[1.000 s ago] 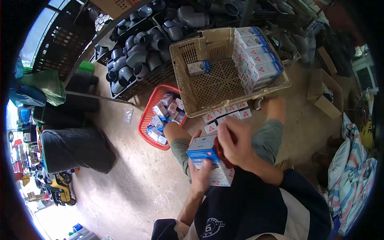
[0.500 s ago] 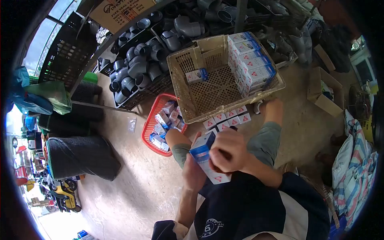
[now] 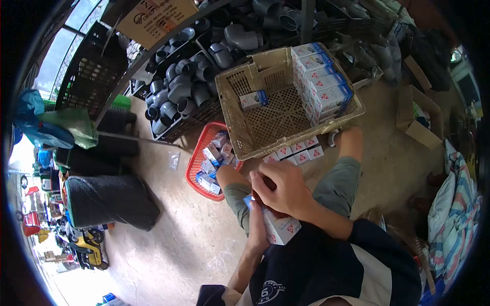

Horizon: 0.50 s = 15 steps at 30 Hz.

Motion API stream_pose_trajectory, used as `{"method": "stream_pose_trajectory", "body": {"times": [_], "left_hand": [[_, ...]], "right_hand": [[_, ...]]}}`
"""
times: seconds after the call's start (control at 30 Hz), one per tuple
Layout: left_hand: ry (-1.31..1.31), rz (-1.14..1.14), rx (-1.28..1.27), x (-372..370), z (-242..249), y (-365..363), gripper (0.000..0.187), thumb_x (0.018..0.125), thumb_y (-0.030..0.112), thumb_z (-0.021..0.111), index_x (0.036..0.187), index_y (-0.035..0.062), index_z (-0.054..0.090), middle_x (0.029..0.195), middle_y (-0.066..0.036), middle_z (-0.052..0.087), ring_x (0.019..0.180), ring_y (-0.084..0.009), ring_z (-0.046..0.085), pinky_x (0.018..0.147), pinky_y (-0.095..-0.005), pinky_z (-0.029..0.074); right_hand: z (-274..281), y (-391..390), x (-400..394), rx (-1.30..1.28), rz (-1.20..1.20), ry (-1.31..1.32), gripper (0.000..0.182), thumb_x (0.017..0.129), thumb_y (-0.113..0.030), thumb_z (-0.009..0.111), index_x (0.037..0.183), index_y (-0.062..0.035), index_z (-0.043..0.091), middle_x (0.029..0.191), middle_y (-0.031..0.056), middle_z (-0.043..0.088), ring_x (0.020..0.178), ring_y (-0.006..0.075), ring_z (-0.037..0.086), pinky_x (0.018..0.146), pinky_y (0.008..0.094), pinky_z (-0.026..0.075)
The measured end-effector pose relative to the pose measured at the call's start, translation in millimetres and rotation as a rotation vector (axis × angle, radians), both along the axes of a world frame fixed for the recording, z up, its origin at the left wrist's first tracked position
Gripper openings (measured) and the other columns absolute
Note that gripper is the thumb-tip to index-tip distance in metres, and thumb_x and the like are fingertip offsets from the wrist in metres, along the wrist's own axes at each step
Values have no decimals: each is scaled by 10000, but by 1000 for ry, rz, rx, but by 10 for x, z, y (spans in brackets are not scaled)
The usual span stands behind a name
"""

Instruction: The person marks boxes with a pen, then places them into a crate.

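Note:
My left hand [image 3: 259,227] is wrapped around the side of a small white and blue cardboard box [image 3: 284,231] with a red triangular mark, held above my lap. Over the box's upper end is my right hand [image 3: 284,184], its fingers curled in a pinch. Whatever lies in that pinch is hidden. Just beyond my knees stands a dirty beige plastic crate [image 3: 301,133], with stacked boxes [image 3: 321,84] along its right side and a single box [image 3: 253,99] lying at its left. A red basket [image 3: 191,171] of loose similar boxes is by my left knee.
Several boxes [image 3: 302,156] stand in rows on the floor before the crate. Black crates of grey pipe elbows [image 3: 181,92] lie behind. A dark mesh roll [image 3: 109,201] is at left. An open carton [image 3: 419,116] and a striped sack [image 3: 451,204] are at right.
My right hand has moved from the box's side up and left, over its upper end. The box has turned and sits slightly lower, still in my left hand. The view has shifted slightly.

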State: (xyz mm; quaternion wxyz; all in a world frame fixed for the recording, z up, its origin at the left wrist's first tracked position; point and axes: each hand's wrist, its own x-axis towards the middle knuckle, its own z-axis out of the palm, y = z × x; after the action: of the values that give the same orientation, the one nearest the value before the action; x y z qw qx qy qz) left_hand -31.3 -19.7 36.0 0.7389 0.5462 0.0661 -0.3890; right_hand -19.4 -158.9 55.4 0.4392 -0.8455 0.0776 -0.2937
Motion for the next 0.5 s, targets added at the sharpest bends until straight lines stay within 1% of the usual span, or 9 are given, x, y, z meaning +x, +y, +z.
{"method": "stream_pose_trajectory", "body": {"times": [0.1, 0.13, 0.23, 0.27, 0.37, 0.4, 0.43, 0.47, 0.5], "left_hand": [[4, 27, 35, 111, -19, 66, 689, 1052, 596, 244, 1526, 100, 307, 1405, -89, 497, 1272, -185, 514, 1076, -369, 433], [-18, 113, -66, 169, -77, 84, 711, 1035, 633, 259, 1473, 87, 380, 1304, -64, 550, 1190, -157, 553, 1022, -334, 467], [84, -34, -745, 525, -186, 203, 723, 1030, 641, 261, 1448, 71, 416, 1274, -61, 574, 1173, -152, 566, 1010, -324, 471], [99, 104, -405, 430, -161, 226, 697, 1039, 622, 259, 1429, 73, 442, 1269, -68, 587, 1171, -166, 575, 1031, -340, 457], [75, 17, 2, 147, -80, 104, 710, 1023, 648, 284, 1499, 124, 342, 1380, -96, 529, 1224, -208, 563, 1028, -366, 483], [150, -24, 13, 81, -32, 52, 730, 1017, 659, 265, 1520, 133, 307, 1401, -90, 516, 1255, -208, 544, 1055, -370, 467], [166, 41, 23, 47, 77, -13, 640, 1057, 586, 236, 1427, 106, 439, 1331, -48, 536, 1199, -158, 546, 1031, -332, 454], [118, 55, 5, 56, 71, 14, 639, 1053, 593, 248, 1413, 107, 454, 1305, -50, 555, 1179, -162, 559, 1022, -332, 459], [71, 68, -15, 84, 55, 55, 638, 1050, 600, 261, 1399, 108, 470, 1279, -52, 574, 1160, -167, 572, 1013, -332, 465]], "right_hand": [[145, 51, -47, -102, 185, -60, 184, 830, -184, 692, 727, -83, 578, 676, 72, 557, 646, 272, 599, 633, 408, 458], [179, 103, -136, -117, 273, -65, 183, 827, -183, 693, 725, -87, 576, 677, 70, 553, 646, 268, 599, 640, 407, 457], [96, 201, -333, -104, 355, -41, 174, 823, -183, 693, 721, -97, 582, 680, 67, 539, 617, 266, 590, 606, 411, 453], [50, 172, -348, -103, 326, -24, 179, 824, -185, 695, 719, -94, 581, 676, 69, 539, 609, 270, 587, 596, 412, 450], [-29, 74, -113, -5, 121, -47, 243, 785, -182, 728, 651, -93, 545, 649, 70, 517, 581, 281, 541, 578, 406, 414], [-14, 21, -3, 22, 74, -52, 240, 783, -178, 729, 656, -88, 547, 653, 73, 522, 584, 286, 541, 584, 409, 417], [-8, -2, 43, 49, 28, -57, 236, 780, -175, 730, 660, -84, 548, 657, 76, 528, 587, 292, 541, 589, 412, 420], [-17, 13, 21, -93, 102, -96, 221, 789, -173, 725, 679, -80, 557, 664, 75, 539, 600, 282, 558, 598, 402, 420], [23, 67, -54, -95, 173, -89, 212, 794, -175, 723, 689, -78, 565, 669, 76, 543, 607, 279, 564, 603, 400, 422]]}}
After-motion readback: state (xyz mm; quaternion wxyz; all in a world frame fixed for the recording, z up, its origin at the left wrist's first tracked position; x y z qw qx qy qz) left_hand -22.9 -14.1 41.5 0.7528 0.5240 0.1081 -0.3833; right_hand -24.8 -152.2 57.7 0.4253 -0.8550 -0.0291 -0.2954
